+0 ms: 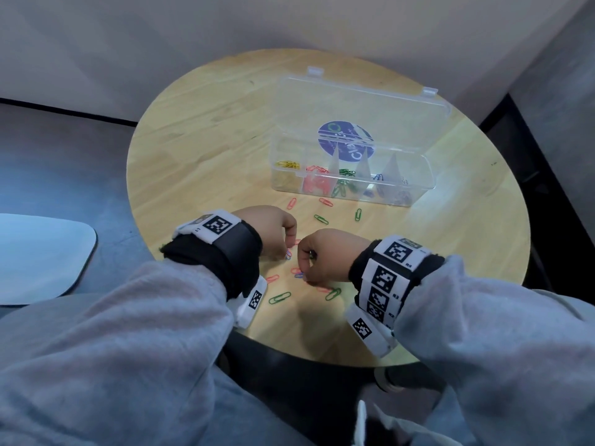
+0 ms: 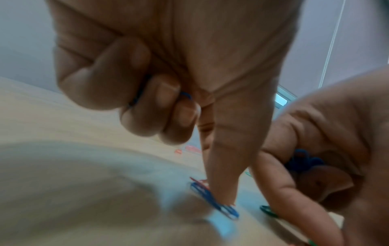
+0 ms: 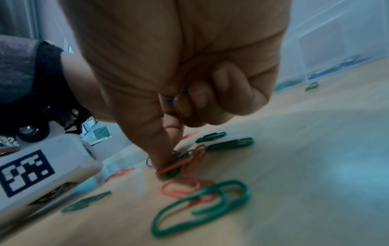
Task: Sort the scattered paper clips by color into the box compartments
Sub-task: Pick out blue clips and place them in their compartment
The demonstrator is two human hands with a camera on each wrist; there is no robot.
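Both hands work close together over scattered paper clips near the round table's [image 1: 199, 140] front edge. My left hand [image 1: 288, 249] holds blue clips [image 2: 185, 96] under its curled fingers, while an extended finger presses a blue clip [image 2: 214, 199] on the table. My right hand [image 1: 304, 268] also keeps blue clips [image 3: 181, 94] in its curled fingers, and its thumb and forefinger pinch down into a tangle of red, green and blue clips [image 3: 179, 164]. The clear compartment box [image 1: 425, 175] stands open beyond them, with yellow, red, green, blue and dark clips in separate sections.
Loose green clips [image 1: 279, 297] [image 1: 333, 293] and a red one [image 1: 272, 278] lie by my hands. More red [image 1: 292, 203] and green [image 1: 358, 214] clips lie in front of the box. The box lid [image 1: 363, 101] stands up behind. A white rounded surface [image 1: 42, 259] sits off left.
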